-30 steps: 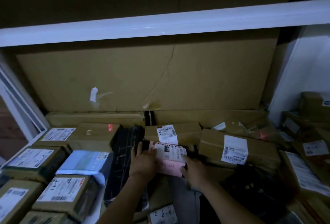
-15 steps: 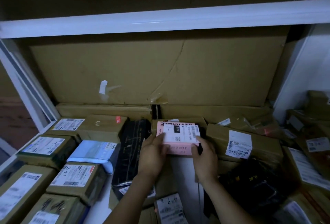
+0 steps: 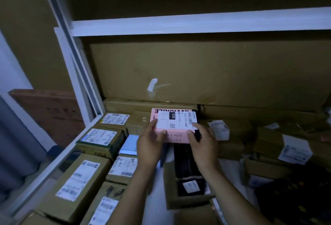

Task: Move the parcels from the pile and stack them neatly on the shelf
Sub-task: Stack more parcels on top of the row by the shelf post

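**Pink parcel held in both hands at the far end of the shelf**

I'm looking down into a dim shelf (image 3: 53, 160) bay with white rails. One white crossbeam (image 3: 197, 22) runs overhead, and a large cardboard sheet (image 3: 215, 74) stands as the back wall, with one scrap of pale tape (image 3: 152, 85) stuck to it.

The light is poor. The right side sinks into shadow, so I can make out boxes and a few white labels there but not their edges or their number. The nearest boxes at the left are cut off by the frame, and the print on most labels is too small to read.

There is one pink parcel (image 3: 174, 126) with a white label on top, far and centre, just in front of the back wall. The left hand (image 3: 150, 146) and right hand (image 3: 202, 144) both grip its near corners, thumbs on top. I cannot tell whether it rests on the parcels beneath it.

Left of the hands I count five labelled brown boxes (image 3: 77, 180) and one blue-grey mailer (image 3: 130, 144). One black-wrapped parcel (image 3: 188, 163) lies below the hands
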